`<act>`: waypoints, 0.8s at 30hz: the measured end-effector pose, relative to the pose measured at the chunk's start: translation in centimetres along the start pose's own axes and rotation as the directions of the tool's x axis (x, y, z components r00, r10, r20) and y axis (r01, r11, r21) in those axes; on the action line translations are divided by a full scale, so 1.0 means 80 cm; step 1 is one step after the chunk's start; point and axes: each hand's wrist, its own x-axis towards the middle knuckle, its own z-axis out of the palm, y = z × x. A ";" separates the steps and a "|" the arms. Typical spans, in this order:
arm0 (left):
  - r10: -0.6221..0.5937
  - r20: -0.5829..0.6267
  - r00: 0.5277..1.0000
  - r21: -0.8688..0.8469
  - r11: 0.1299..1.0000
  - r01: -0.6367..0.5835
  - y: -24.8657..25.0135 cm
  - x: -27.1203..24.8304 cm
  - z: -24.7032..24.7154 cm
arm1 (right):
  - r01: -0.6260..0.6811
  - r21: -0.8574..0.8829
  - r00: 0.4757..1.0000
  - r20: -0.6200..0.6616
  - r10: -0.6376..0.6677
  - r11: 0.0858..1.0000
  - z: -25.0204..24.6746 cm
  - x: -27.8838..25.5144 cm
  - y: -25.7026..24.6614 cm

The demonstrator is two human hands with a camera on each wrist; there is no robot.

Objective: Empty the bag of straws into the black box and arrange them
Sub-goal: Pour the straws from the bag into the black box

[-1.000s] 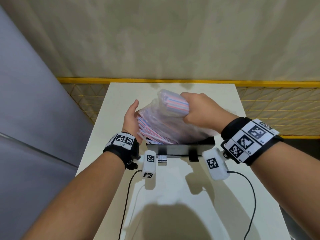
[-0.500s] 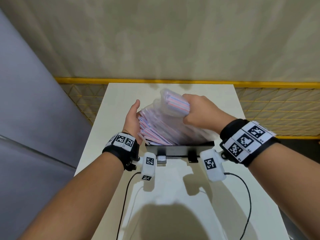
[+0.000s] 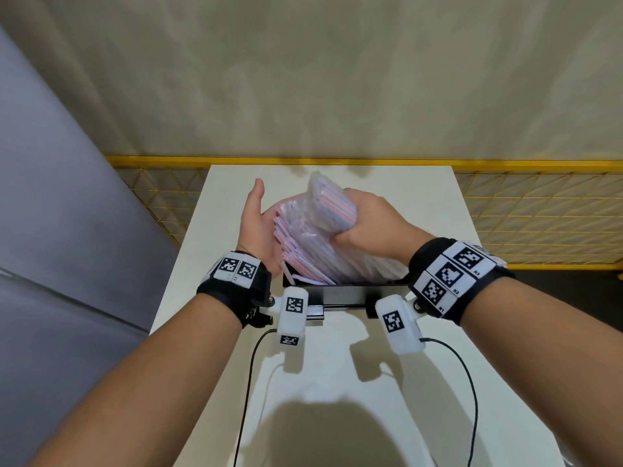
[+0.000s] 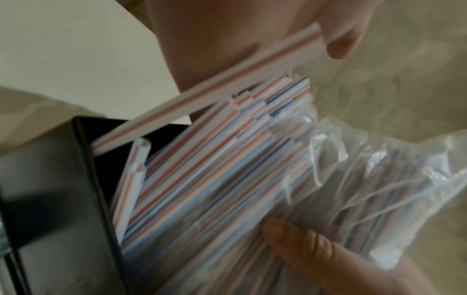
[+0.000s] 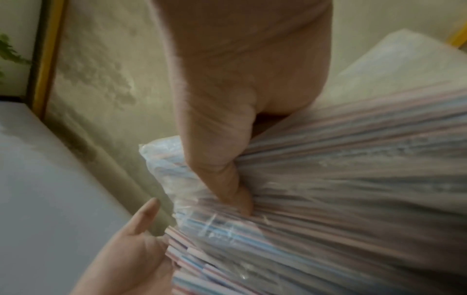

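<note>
A clear plastic bag (image 3: 332, 203) of red- and blue-striped straws (image 3: 296, 254) is tilted steeply over the black box (image 3: 340, 293), its open lower end inside the box. My right hand (image 3: 367, 225) grips the raised closed end of the bag (image 5: 328, 179). My left hand (image 3: 256, 224) is open, its palm flat against the straw ends (image 5: 182, 257) at the left. In the left wrist view, straws (image 4: 202, 169) fan out of the bag (image 4: 366, 189) into the box (image 4: 58, 199). One loose straw (image 4: 202, 95) leans from the box rim to my left palm.
The box sits mid-table on a white table (image 3: 337, 382) with cables (image 3: 468, 382) trailing over it. A yellow mesh fence (image 3: 522, 210) runs behind the table, and a grey panel (image 3: 67, 230) stands at the left.
My right hand has tipped the bag a little steeper and shifted it left. My left hand has opened wider against the straw ends, and one straw now pokes out at the box's left corner.
</note>
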 end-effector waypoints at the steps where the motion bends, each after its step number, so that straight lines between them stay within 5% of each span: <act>1: 0.018 -0.018 1.000 0.015 1.000 -0.017 0.003 0.001 -0.001 | 0.015 -0.022 1.000 0.006 -0.015 1.000 -0.002 -0.001 0.001; 9: -0.008 -0.025 1.000 -0.011 1.000 0.008 -0.018 0.011 -0.033 | 0.091 -0.201 0.995 0.051 -0.082 0.975 -0.018 -0.009 0.003; 24: -0.057 0.061 0.997 -0.063 0.996 0.061 -0.016 0.008 -0.028 | 0.091 -0.181 0.994 0.084 -0.077 0.979 -0.021 -0.006 -0.011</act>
